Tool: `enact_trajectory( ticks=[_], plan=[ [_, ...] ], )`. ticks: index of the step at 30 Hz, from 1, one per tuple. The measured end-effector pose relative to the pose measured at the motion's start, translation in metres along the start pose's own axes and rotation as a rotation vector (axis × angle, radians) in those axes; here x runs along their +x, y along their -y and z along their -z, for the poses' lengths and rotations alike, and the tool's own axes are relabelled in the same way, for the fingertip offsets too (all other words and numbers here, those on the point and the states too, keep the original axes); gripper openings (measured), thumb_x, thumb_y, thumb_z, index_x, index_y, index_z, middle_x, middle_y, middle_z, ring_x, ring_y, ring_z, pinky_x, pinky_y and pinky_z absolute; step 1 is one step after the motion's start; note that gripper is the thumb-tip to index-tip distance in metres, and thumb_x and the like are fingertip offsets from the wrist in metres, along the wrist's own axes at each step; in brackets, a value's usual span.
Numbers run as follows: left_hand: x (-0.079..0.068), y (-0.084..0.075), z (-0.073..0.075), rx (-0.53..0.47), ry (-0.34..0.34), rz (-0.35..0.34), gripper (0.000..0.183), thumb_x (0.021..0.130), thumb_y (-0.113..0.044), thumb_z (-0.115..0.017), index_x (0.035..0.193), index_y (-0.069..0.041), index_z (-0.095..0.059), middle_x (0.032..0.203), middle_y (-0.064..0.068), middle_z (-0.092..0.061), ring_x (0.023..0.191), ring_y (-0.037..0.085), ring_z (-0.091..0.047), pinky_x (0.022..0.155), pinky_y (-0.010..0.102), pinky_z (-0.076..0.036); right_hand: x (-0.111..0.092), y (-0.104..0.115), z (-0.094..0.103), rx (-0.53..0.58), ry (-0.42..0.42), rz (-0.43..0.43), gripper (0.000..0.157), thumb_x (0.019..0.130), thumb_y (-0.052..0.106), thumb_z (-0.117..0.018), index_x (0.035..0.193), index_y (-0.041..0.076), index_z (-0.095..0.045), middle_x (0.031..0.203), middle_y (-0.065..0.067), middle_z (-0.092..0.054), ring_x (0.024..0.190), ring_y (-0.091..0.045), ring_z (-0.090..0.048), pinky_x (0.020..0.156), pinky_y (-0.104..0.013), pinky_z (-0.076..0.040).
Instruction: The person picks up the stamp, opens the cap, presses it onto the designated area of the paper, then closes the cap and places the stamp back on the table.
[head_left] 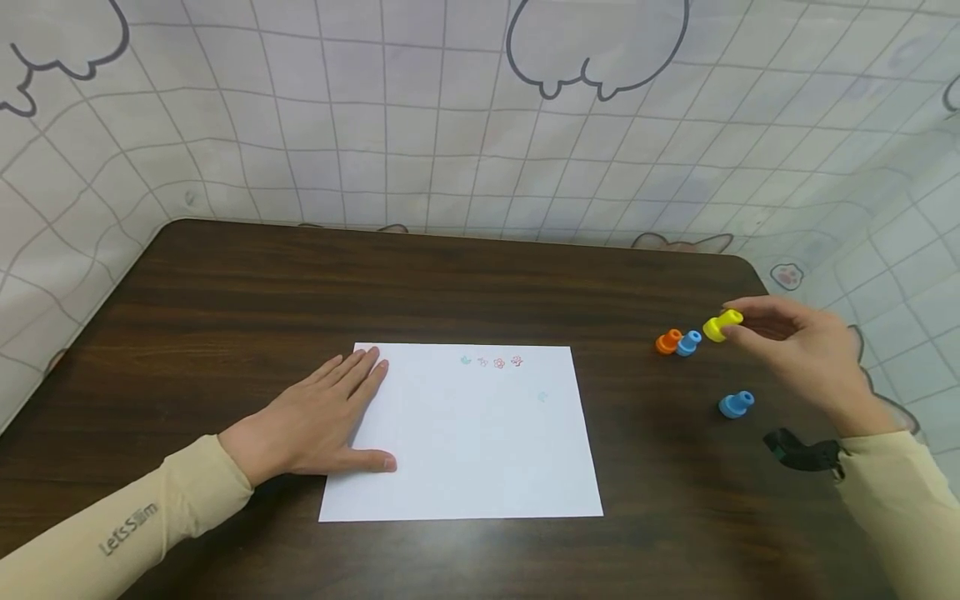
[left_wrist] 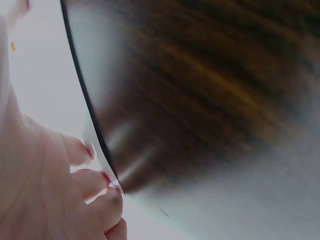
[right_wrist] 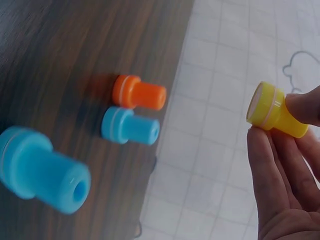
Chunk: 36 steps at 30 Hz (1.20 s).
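Observation:
My left hand [head_left: 311, 425] lies flat with fingers spread over the left edge of a white sheet of paper [head_left: 465, 450]. A row of several small stamped prints [head_left: 499, 363], green and red, runs along the paper's top, with a faint blue print [head_left: 543, 397] below. Off to the right, my right hand [head_left: 813, 358] pinches a yellow stamp [head_left: 723, 325] between thumb and fingers. In the right wrist view the yellow stamp [right_wrist: 272, 110] is tilted, its wide round end facing left. Close by stand an orange stamp [head_left: 667, 342] and a light blue stamp [head_left: 688, 343], side by side.
Nearer to me, another blue stamp [head_left: 736, 405] stands on the dark wooden table [head_left: 420, 283]. A white grid-patterned cloth [head_left: 450, 125] hangs behind the table and along its sides. A black strap [head_left: 806, 452] sits at the right wrist.

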<state>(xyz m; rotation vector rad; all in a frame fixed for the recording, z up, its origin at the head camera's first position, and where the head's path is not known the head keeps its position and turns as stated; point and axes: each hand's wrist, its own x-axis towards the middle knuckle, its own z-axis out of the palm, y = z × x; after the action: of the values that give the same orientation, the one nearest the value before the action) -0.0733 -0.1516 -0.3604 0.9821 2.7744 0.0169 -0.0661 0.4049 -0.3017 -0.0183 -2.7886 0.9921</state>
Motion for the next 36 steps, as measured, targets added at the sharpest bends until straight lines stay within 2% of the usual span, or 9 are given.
enact_trajectory(
  ticks=[7,16,28,36],
  plan=[
    [0.001,0.001,-0.001,0.006,0.002,0.000,0.122,0.080,-0.092,-0.047,0.161,-0.002,-0.031,0.170,0.020,-0.029,0.157,0.040,-0.032,0.129,0.059,-0.028,0.001,0.015,-0.011,0.040,-0.015,0.029,0.034,0.094,0.023,-0.077,0.125,0.011,-0.071,0.101,0.039,-0.064,0.086,0.020,-0.066,0.070,-0.004,-0.052],
    [-0.001,0.002,-0.003,-0.007,-0.011,-0.003,0.122,0.081,-0.092,-0.046,0.161,-0.001,-0.030,0.170,0.019,-0.028,0.158,0.040,-0.032,0.129,0.058,-0.028,0.006,0.035,-0.027,0.117,-0.021,0.130,0.029,0.093,0.011,-0.076,0.122,0.008,-0.073,0.104,0.033,-0.069,0.089,0.017,-0.069,0.076,-0.003,-0.054],
    [0.003,0.001,-0.002,0.002,-0.010,-0.014,0.122,0.081,-0.092,-0.047,0.161,0.000,-0.031,0.170,0.019,-0.030,0.157,0.039,-0.033,0.129,0.057,-0.028,0.015,0.053,-0.049,0.163,-0.043,0.153,0.028,0.094,0.015,-0.076,0.121,0.010,-0.074,0.104,0.031,-0.070,0.090,0.012,-0.070,0.080,-0.003,-0.054],
    [0.006,0.001,-0.001,0.001,-0.020,-0.018,0.119,0.084,-0.091,-0.045,0.161,-0.001,-0.030,0.170,0.018,-0.029,0.158,0.038,-0.032,0.130,0.056,-0.027,0.022,0.069,-0.067,0.264,-0.035,0.168,0.029,0.092,0.007,-0.077,0.121,0.004,-0.074,0.105,0.029,-0.072,0.090,0.006,-0.071,0.081,-0.007,-0.056]
  ],
)
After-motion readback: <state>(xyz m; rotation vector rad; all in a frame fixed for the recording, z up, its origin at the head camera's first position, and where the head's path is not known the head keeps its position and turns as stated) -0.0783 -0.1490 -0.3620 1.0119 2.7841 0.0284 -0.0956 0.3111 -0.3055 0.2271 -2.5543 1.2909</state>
